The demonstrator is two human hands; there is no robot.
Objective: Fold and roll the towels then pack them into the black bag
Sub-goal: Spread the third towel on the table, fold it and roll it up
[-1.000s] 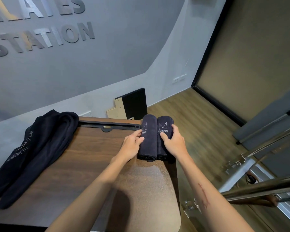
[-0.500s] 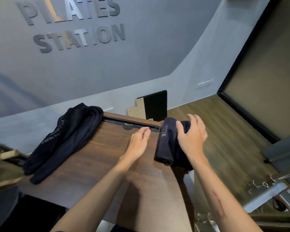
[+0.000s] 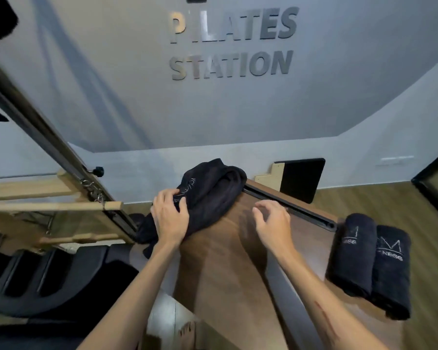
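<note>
A loose pile of dark towels [image 3: 213, 195] lies at the far left corner of the wooden table [image 3: 225, 269]. My left hand [image 3: 170, 215] rests on the pile with its fingers curled into the cloth. My right hand [image 3: 271, 221] hovers over the table to the right of the pile, fingers loosely bent, holding nothing. Two rolled dark towels [image 3: 372, 261] with white logos lie side by side at the table's right edge. No black bag is in view.
A wooden pilates frame with a dark metal pole [image 3: 51, 147] stands at the left, with a black padded carriage [image 3: 36, 281] below it. A black board [image 3: 301, 178] leans on the grey wall behind the table. A dark rail [image 3: 288, 208] runs along the table's far edge.
Both hands left the rolled towels and moved left. My left hand now lies on the loose towel pile. The view has swung left, so the rolls sit at the right.
</note>
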